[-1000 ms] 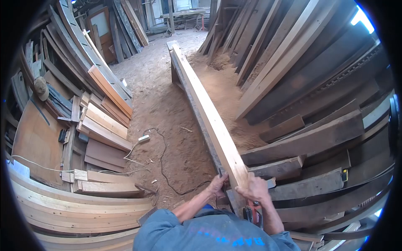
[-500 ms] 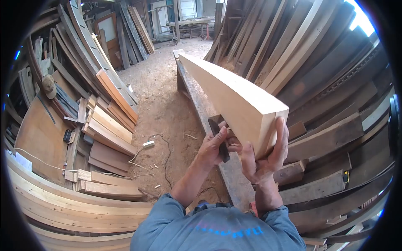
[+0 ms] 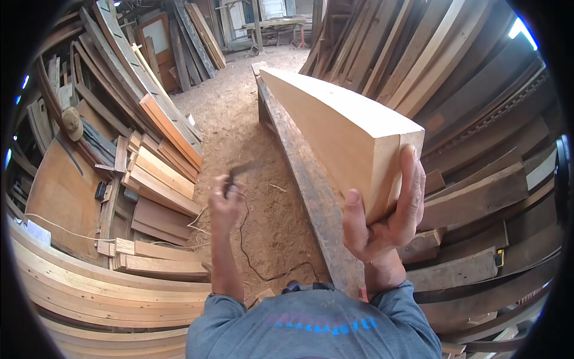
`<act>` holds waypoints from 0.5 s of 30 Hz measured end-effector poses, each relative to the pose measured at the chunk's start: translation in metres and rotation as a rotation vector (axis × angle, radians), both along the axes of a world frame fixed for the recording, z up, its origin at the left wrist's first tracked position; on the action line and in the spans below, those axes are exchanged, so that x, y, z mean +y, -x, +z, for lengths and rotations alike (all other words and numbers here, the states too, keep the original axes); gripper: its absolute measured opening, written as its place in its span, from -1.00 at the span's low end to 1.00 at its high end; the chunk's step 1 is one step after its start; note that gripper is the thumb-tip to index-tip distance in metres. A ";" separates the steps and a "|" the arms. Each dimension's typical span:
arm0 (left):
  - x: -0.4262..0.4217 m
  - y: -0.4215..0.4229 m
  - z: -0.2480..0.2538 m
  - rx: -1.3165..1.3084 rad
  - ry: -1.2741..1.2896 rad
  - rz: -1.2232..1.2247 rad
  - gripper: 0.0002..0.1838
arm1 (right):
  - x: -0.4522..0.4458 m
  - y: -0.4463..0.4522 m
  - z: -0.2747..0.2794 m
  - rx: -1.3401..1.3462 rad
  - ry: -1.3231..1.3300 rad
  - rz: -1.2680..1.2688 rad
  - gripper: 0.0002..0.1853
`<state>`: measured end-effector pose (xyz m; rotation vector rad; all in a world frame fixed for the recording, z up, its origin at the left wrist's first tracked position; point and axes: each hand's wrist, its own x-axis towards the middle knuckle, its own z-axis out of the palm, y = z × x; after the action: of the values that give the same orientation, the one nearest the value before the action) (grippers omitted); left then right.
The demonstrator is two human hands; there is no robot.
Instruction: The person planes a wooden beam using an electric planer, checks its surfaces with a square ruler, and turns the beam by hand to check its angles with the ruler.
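A long, thick, pale wooden board (image 3: 323,128) stretches away from me, its near end raised and its far end at the far end of the bench (image 3: 302,182). My right hand (image 3: 388,209) grips the near end from below, thumb on the left side and fingers up the end face. Out to the left, over the floor, my left hand (image 3: 225,203) is closed around what looks like a dark try square (image 3: 231,179). Motion blurs this hand and the tool's thin blade. A gap separates the left hand from the board.
Stacked timber (image 3: 158,179) lines the left side. More planks (image 3: 472,209) lie and lean along the right, with a small yellow-and-black object (image 3: 500,258) on one. A dark cord (image 3: 244,239) winds over the shavings-covered floor (image 3: 269,209). A door (image 3: 158,51) leans at the back.
My left hand has pulled away from the board's side and swung left with the try square. My right hand keeps its hold, and the board's near end appears slightly higher.
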<state>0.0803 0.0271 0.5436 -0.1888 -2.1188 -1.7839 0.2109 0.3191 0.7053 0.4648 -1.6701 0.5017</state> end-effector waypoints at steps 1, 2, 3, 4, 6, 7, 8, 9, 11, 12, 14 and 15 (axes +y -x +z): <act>-0.008 0.003 0.005 0.090 0.004 0.129 -0.80 | 0.001 0.000 0.000 0.001 -0.004 -0.001 -0.17; -0.015 0.006 0.012 0.182 0.008 0.258 -0.82 | 0.002 0.000 -0.001 0.003 -0.008 -0.003 -0.17; -0.022 0.009 0.015 0.198 -0.199 0.278 -0.82 | 0.003 0.001 -0.002 0.006 -0.008 0.002 -0.17; -0.028 0.012 0.017 0.214 -0.406 0.296 -0.83 | 0.004 0.001 -0.002 0.008 -0.008 0.008 -0.17; -0.026 0.018 0.023 0.288 -0.708 0.268 -0.81 | 0.006 0.001 -0.004 0.007 -0.006 0.028 -0.17; -0.022 0.021 0.029 0.347 -0.802 0.225 -0.80 | 0.007 0.000 -0.005 0.006 -0.008 0.034 -0.17; -0.018 0.023 0.035 0.406 -0.897 0.182 -0.78 | 0.007 0.000 -0.005 0.005 -0.018 0.035 -0.16; -0.009 0.025 0.044 0.408 -0.927 0.153 -0.78 | 0.008 0.000 -0.005 0.004 -0.027 0.036 -0.15; 0.016 0.028 0.060 0.410 -0.986 0.097 -0.76 | 0.007 -0.001 -0.007 -0.003 -0.046 0.037 -0.14; 0.023 0.032 0.061 0.419 -0.943 0.015 -0.78 | 0.007 -0.002 -0.008 -0.012 -0.051 0.038 -0.14; 0.046 0.036 0.073 0.419 -0.823 -0.059 -0.85 | 0.005 -0.004 -0.010 -0.032 -0.056 0.039 -0.13; 0.058 0.038 0.078 0.420 -0.764 -0.085 -0.89 | 0.003 -0.006 -0.012 -0.045 -0.055 0.039 -0.13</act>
<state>0.0425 0.0856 0.6220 -0.4026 -1.0700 -2.2226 0.2169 0.3223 0.6936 0.5310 -1.7238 0.4987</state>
